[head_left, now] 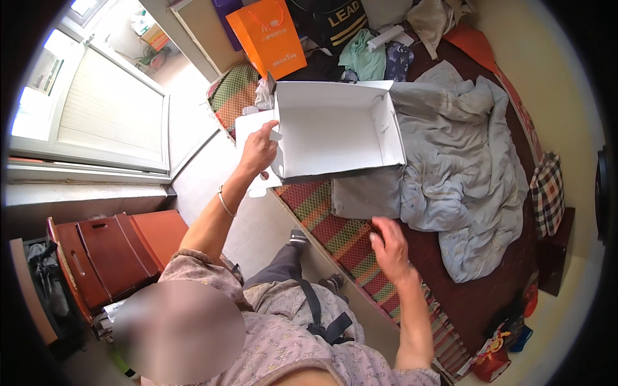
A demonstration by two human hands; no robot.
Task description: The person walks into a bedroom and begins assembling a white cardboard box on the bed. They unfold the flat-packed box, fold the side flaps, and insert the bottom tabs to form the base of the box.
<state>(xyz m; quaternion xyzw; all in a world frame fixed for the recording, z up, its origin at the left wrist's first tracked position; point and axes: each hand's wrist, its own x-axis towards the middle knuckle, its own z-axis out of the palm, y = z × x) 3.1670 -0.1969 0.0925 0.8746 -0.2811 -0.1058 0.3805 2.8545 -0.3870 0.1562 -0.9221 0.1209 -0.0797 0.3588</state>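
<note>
Nearest the cam is the person's flowery shirt. Next is a big white box, open side up, over the bed; can't tell if it rests there or is held up. L hand has its fingers on the box's left edge, but can't tell how tight b/c the grip is part hid. R hand is empty, fingers apart & a bit bent, near the box, not touching. Best way: hold the box w/ both hands, on opp. sides, so it won't tip. Go easy on the thin flap, b/c it may bend.

Other stuff, big to small: white door off to the left; grey blanket, all lumpy, right by the box, so it could snag or tilt it; orange bag close behind, maybe easy to bump; check cushion far right, out of the way.
</note>
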